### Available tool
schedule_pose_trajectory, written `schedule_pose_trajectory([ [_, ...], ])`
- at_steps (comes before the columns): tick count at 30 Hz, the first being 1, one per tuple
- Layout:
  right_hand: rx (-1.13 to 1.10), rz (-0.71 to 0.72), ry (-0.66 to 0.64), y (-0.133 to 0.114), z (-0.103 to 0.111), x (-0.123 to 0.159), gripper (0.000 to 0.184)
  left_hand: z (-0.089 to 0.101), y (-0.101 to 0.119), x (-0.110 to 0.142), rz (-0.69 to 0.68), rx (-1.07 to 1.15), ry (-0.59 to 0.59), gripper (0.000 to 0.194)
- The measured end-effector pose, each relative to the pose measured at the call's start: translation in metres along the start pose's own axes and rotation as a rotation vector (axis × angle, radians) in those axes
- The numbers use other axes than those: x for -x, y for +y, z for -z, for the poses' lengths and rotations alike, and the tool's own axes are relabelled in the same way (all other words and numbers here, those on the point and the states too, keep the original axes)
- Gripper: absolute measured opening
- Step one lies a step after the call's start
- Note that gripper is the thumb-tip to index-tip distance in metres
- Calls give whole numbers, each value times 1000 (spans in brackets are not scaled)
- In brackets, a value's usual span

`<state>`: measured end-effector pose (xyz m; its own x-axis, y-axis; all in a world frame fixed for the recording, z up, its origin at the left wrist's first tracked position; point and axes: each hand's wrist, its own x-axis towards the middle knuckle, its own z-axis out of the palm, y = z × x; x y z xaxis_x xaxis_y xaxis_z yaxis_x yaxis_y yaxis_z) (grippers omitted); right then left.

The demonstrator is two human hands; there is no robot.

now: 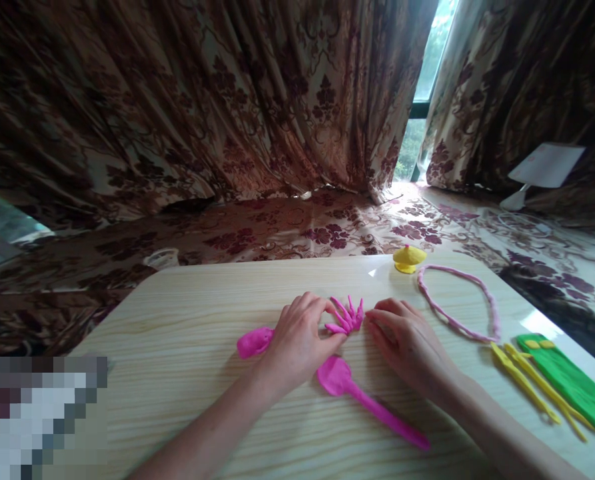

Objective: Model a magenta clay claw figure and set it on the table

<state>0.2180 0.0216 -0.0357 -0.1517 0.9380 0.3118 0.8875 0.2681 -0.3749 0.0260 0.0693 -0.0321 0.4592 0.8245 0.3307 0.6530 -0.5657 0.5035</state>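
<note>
A bright pink modelling clay piece with several thin prongs spread like a fan [347,320] is between my two hands. My left hand [300,337] has its thumb and index finger closed around the left side of this piece. Just to its right is my right hand [402,337], fingertips pressed together beside the rightmost prong; whether something small is in them is hidden. Below lies a flat pink clay shape with a round head and long handle [350,387]. Partly behind my left hand, a rounded pink clay lump [254,343] rests on the table.
The pale wood-grain table [177,400] carries a yellow clay piece on a small foot [408,259], a twisted light pink clay loop [460,280], thin yellow clay sticks [527,387] and a green clay slab [572,387]. Beyond stand a white lamp [544,165] and patterned curtains [227,100].
</note>
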Motion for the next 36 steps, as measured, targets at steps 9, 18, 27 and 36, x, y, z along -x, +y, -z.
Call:
schedule_pose_trajectory([
  [9, 27, -67, 28, -4, -4, -5, 15, 3, -1, 4, 13, -57, -18, 8],
  [18, -128, -204, -11, -14, -6, -20, 23, 7, -5, 7, 8, -54, 14, 18],
  [27, 9, -59, 117, -3, 8, -9, 22, 13, -9, 10, 4, -59, -5, 12],
  [36, -107, -111, 186, -6, 2, -17, 31, 13, -11, 8, 0, -45, -49, 19],
])
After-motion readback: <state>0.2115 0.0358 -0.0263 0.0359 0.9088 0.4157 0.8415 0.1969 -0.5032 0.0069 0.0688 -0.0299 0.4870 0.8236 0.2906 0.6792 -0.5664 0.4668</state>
